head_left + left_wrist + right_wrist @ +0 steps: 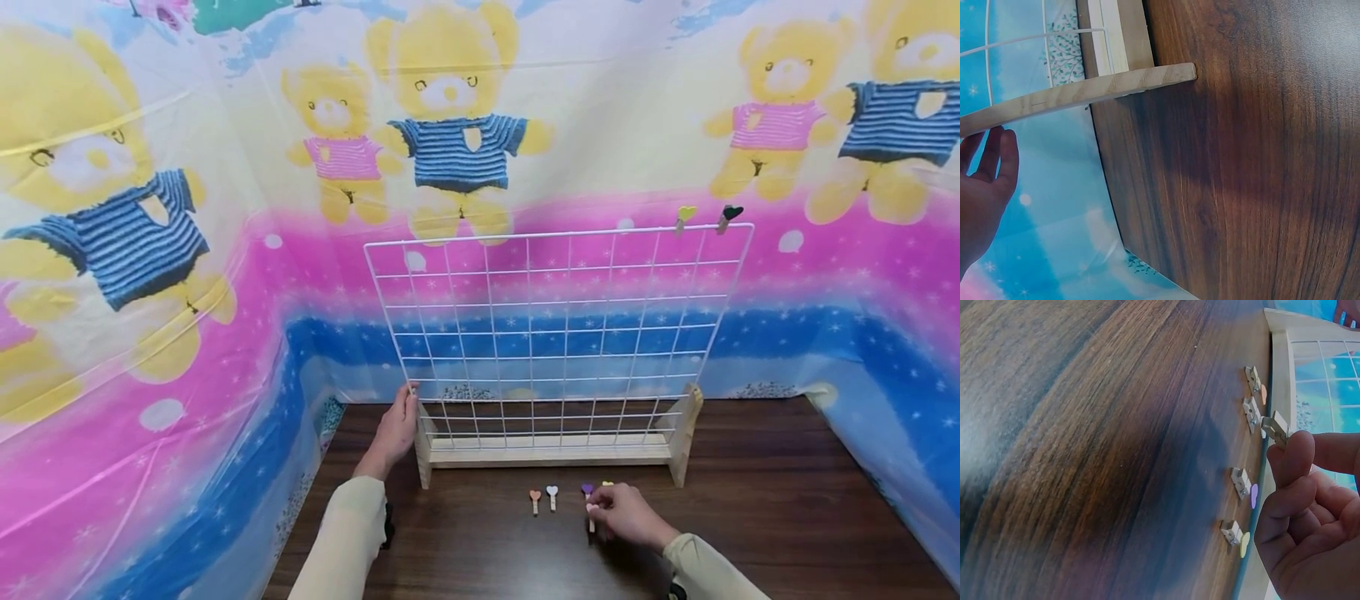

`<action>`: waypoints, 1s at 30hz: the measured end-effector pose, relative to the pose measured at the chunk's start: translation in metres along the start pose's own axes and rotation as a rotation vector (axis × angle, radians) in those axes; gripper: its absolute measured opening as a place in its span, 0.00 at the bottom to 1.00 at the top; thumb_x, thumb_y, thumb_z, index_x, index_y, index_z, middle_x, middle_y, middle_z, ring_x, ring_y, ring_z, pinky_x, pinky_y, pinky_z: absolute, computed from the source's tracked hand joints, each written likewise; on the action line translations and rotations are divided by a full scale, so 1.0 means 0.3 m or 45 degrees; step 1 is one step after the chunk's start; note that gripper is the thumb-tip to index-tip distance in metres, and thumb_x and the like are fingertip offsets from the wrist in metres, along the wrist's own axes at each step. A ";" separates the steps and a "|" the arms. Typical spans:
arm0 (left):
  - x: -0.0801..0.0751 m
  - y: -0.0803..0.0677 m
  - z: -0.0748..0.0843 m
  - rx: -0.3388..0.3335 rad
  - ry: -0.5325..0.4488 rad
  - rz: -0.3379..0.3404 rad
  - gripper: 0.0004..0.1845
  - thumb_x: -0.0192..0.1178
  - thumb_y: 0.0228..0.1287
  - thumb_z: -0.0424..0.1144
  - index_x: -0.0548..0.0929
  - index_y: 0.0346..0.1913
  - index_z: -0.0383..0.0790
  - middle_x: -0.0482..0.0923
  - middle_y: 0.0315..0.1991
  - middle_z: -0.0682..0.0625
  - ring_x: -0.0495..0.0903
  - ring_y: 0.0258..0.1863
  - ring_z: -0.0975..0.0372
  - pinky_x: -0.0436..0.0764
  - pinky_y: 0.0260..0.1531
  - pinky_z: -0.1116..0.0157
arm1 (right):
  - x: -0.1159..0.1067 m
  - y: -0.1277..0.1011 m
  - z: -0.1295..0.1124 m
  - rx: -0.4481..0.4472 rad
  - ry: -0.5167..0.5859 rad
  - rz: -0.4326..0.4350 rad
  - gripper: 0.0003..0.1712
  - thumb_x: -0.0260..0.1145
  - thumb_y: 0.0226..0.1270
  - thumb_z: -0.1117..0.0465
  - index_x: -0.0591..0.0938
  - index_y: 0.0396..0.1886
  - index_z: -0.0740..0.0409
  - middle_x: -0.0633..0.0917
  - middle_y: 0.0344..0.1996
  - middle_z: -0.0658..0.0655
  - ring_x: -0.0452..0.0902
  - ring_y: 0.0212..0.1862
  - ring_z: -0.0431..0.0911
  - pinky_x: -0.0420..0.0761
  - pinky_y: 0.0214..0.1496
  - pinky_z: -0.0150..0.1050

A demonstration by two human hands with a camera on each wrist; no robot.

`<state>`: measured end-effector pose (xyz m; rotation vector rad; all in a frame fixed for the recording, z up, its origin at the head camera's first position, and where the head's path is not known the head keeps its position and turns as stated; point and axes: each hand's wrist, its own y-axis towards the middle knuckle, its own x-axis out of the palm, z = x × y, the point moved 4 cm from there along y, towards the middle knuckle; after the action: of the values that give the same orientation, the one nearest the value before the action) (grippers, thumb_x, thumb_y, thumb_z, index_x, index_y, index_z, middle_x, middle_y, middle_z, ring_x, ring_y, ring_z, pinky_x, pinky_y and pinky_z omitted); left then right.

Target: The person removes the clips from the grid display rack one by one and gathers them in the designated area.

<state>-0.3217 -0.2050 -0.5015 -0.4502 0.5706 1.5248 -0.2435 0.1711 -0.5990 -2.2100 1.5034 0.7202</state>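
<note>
Fingers of the right hand [626, 517] are pinching a small clip [1276, 428] at 6 o'clock of the wire grid [555, 333]; the left hand [396, 429], fingers straight, is touching its 9 o'clock edge; four clips are lying on the surface [787, 500].

Small wooden clip [1277, 428] with pale heart top, pinched between right-hand fingertips, raised just above the table, near the wooden base [551, 454] of the upright white wire grid [555, 333].
</note>
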 end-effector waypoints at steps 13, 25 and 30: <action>0.002 0.000 -0.008 0.003 0.012 0.017 0.23 0.29 0.78 0.51 0.58 0.69 0.49 0.68 0.35 0.40 0.71 0.41 0.49 0.68 0.43 0.51 | 0.022 -0.006 0.032 -0.014 0.068 -0.042 0.03 0.64 0.63 0.67 0.81 0.31 0.64 0.79 0.18 0.52 0.72 0.14 0.41 0.72 0.22 0.34; 0.003 0.003 -0.007 -0.020 0.004 -0.005 0.23 0.28 0.78 0.51 0.56 0.70 0.51 0.60 0.25 0.48 0.60 0.20 0.58 0.65 0.26 0.60 | 0.089 0.012 0.021 -0.046 0.054 -0.069 0.04 0.64 0.64 0.66 0.81 0.29 0.61 0.78 0.17 0.50 0.71 0.14 0.39 0.71 0.19 0.33; 0.003 -0.002 -0.002 -0.004 0.021 0.009 0.24 0.29 0.78 0.50 0.56 0.71 0.49 0.60 0.27 0.46 0.61 0.22 0.56 0.66 0.31 0.57 | 0.117 0.033 -0.003 -0.069 0.027 -0.073 0.04 0.65 0.64 0.66 0.81 0.29 0.61 0.78 0.16 0.50 0.70 0.13 0.37 0.71 0.19 0.33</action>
<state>-0.3211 -0.2047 -0.5026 -0.4640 0.5827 1.5301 -0.2421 0.1408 -0.6195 -2.2979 1.4398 0.7300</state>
